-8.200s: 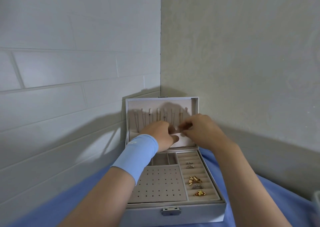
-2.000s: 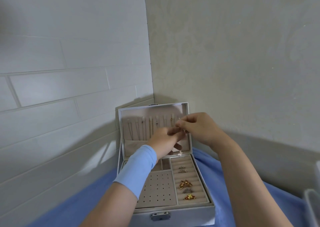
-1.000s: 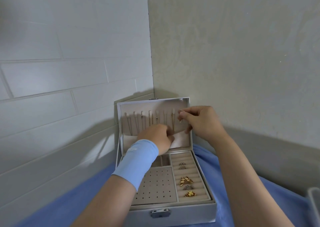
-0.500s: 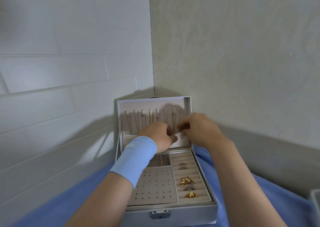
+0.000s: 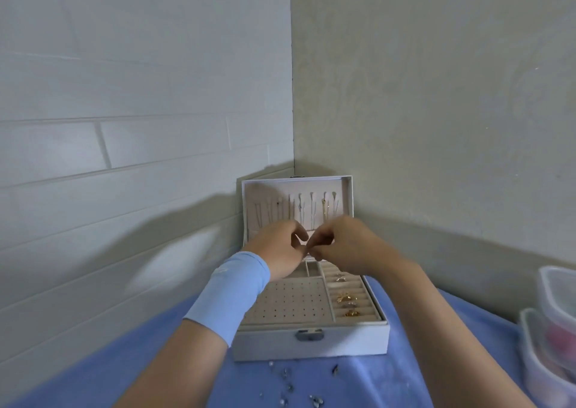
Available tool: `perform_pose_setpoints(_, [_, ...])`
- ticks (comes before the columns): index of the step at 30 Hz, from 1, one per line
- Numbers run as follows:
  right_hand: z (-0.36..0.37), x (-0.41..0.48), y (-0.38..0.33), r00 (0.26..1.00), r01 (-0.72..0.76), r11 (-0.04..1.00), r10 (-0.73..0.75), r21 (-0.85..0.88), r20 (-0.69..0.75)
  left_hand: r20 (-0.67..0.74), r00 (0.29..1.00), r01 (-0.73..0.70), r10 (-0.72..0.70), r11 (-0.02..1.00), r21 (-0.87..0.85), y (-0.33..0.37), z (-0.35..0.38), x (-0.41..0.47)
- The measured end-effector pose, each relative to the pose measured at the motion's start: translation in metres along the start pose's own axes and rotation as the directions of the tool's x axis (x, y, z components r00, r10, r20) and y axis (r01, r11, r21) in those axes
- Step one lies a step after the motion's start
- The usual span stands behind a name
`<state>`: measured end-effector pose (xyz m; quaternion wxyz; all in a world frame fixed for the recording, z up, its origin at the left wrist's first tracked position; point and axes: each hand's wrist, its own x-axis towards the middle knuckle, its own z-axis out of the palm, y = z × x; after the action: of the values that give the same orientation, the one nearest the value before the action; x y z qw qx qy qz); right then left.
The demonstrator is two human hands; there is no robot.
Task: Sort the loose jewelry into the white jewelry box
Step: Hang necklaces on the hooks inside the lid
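Fingers [image 5: 300, 232] of left hand [image 5: 280, 247] and right hand [image 5: 347, 245] curl together (over the white jewelry box [image 5: 271, 345]), perhaps pinching something tiny.

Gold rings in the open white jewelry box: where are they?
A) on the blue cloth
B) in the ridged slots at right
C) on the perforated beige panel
B: the gold rings lie in the ridged beige slots, right of the perforated beige panel.

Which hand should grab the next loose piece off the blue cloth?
Likely the left hand: the loose pieces lie nearer its forearm than that of the right hand; both are up at the lid.
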<state>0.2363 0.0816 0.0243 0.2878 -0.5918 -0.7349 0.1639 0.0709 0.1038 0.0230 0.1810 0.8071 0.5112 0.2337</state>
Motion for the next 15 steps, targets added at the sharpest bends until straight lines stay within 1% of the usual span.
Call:
perform_pose_setpoints(3, [0.006, -0.030, -0.022, 0.986, -0.030, 0.998, 0.020, 0.058, 0.163, -0.037, 0.999, -0.014, 0.011, 0.998, -0.066, -0.002, -0.012, -0.037])
perform_pose_setpoints(6, [0.020, -0.058, -0.040, 0.945, -0.038, 0.998, 0.022, 0.042, 0.325, -0.015, 1.000, -0.014, 0.014, 0.999, -0.039, -0.007, -0.023, -0.074])
perform_pose_setpoints(8, [0.032, -0.070, -0.048, 0.916, -0.039, 0.999, 0.046, -0.028, 0.398, 0.063, 0.998, 0.006, -0.003, 0.998, -0.059, -0.012, -0.024, -0.096])
perform_pose_setpoints(10, [0.045, -0.079, -0.051, 0.888, -0.044, 0.992, 0.093, -0.118, 0.450, 0.175, 0.984, 0.040, -0.030, 0.998, -0.053, -0.019, -0.020, -0.116])
perform_pose_setpoints(11, [0.051, -0.083, -0.051, 0.879, -0.051, 0.984, 0.125, -0.168, 0.460, 0.220, 0.974, 0.057, -0.048, 0.998, -0.038, -0.024, -0.016, -0.125])
perform_pose_setpoints(13, [0.065, -0.090, -0.051, 0.884, -0.068, 0.961, 0.183, -0.268, 0.430, 0.267, 0.960, 0.083, -0.081, 0.997, 0.005, -0.036, -0.008, -0.138])
perform_pose_setpoints(15, [0.080, -0.096, -0.053, 0.925, -0.026, 0.927, 0.165, -0.375, 0.342, 0.274, 0.957, 0.093, -0.099, 0.995, 0.037, -0.046, 0.002, -0.147])
